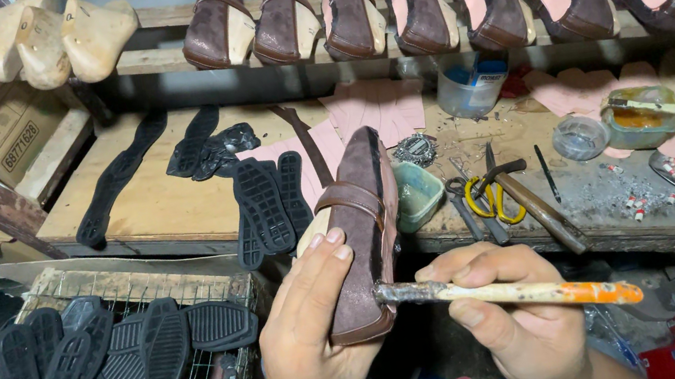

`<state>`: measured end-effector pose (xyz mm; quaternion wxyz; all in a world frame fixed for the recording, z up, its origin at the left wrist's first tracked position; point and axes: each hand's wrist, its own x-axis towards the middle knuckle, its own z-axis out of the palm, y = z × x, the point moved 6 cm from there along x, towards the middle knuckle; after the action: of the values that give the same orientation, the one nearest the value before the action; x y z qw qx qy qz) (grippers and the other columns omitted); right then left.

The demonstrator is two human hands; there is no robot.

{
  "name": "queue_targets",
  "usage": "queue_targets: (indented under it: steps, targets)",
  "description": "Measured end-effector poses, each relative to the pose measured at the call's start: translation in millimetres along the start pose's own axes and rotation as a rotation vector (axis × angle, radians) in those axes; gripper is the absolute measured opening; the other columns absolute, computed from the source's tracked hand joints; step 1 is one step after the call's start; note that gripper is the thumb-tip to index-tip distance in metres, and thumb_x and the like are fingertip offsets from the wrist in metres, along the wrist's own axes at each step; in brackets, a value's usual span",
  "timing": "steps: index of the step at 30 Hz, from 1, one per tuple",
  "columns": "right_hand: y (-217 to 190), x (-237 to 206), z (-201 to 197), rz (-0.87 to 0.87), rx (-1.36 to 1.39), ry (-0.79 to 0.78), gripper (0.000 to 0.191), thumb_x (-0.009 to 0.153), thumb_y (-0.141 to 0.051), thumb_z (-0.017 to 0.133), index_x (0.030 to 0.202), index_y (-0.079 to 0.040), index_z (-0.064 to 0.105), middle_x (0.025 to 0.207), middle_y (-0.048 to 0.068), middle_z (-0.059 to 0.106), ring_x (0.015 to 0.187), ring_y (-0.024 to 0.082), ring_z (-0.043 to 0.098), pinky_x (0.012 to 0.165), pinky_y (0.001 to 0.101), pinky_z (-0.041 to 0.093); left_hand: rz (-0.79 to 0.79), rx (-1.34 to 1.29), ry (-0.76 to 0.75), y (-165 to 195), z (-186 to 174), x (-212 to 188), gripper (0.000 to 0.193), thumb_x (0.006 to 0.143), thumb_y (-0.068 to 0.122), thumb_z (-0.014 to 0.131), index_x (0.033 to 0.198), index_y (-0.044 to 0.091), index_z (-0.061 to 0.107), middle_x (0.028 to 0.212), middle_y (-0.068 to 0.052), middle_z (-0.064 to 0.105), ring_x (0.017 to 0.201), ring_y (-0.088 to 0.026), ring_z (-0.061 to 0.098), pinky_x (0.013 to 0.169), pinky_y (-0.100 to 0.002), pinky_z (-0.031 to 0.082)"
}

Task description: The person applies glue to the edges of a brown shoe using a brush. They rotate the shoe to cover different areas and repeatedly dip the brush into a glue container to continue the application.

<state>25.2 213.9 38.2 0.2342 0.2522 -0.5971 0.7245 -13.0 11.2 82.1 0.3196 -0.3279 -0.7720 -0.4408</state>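
Observation:
My left hand [311,331] grips a brown suede shoe upper [366,221] stretched over a wooden last, holding it sole side toward my right hand with the toe pointing away. My right hand [505,317] holds a glue brush with an orange handle [538,293]. Its crusted tip touches the shoe's lower edge near the heel.
Black rubber soles [266,201] lie on the wooden bench [148,203] and in a wire crate [112,373] at the lower left. A hammer [537,206], yellow-handled scissors [485,197], a green tub [416,195] and glue jars [640,116] sit at the right. A shelf [169,58] carries several lasted shoes.

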Motion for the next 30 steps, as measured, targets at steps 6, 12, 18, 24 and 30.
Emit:
queue_targets:
  steps: [6, 12, 18, 24, 30]
  targets:
    - [-4, 3, -8, 0.018, -0.074, -0.012, 0.024, 0.099, 0.006, 0.064, 0.120, -0.001, 0.055, 0.122, 0.023, 0.066, 0.114, 0.026, 0.067, 0.105, 0.0415, 0.055, -0.049, -0.060, -0.049, 4, -3, -1, 0.064, 0.070, 0.012, 0.090, 0.127, 0.001, 0.061, 0.130, -0.022, 0.068, 0.125, -0.039, 0.068, 0.105, -0.042, 0.055]
    - [0, 2, -9, 0.047, -0.059, 0.034, 0.025, 0.097, 0.007, 0.063, 0.120, 0.000, 0.055, 0.122, 0.024, 0.066, 0.113, 0.026, 0.066, 0.105, 0.0398, 0.054, -0.028, -0.044, -0.084, 11, -2, 5, 0.064, 0.071, 0.013, 0.090, 0.127, 0.000, 0.062, 0.128, -0.022, 0.068, 0.123, -0.040, 0.068, 0.101, -0.041, 0.056]
    - [-6, 0, -7, 0.047, -0.045, -0.012, 0.025, 0.097, 0.006, 0.063, 0.119, 0.000, 0.055, 0.122, 0.024, 0.066, 0.114, 0.028, 0.067, 0.107, 0.0427, 0.054, -0.113, -0.059, -0.136, 11, -4, 7, 0.066, 0.069, 0.013, 0.087, 0.128, 0.000, 0.062, 0.130, -0.022, 0.068, 0.119, -0.036, 0.070, 0.096, -0.038, 0.058]
    - [-13, -2, -9, -0.011, -0.083, -0.003, 0.025, 0.099, 0.007, 0.062, 0.122, 0.000, 0.055, 0.116, 0.024, 0.066, 0.108, 0.026, 0.067, 0.106, 0.0411, 0.056, -0.207, -0.102, -0.195, 5, -2, 4, 0.068, 0.068, 0.018, 0.087, 0.128, 0.002, 0.062, 0.129, -0.019, 0.070, 0.113, -0.034, 0.073, 0.089, -0.035, 0.060]
    - [-6, -1, -8, 0.070, -0.013, 0.052, 0.026, 0.098, 0.008, 0.061, 0.122, 0.002, 0.052, 0.117, 0.025, 0.065, 0.108, 0.027, 0.068, 0.101, 0.0405, 0.056, -0.150, -0.056, -0.207, 6, 1, 2, 0.067, 0.068, 0.018, 0.086, 0.129, 0.002, 0.062, 0.131, -0.019, 0.069, 0.115, -0.035, 0.071, 0.090, -0.036, 0.059]
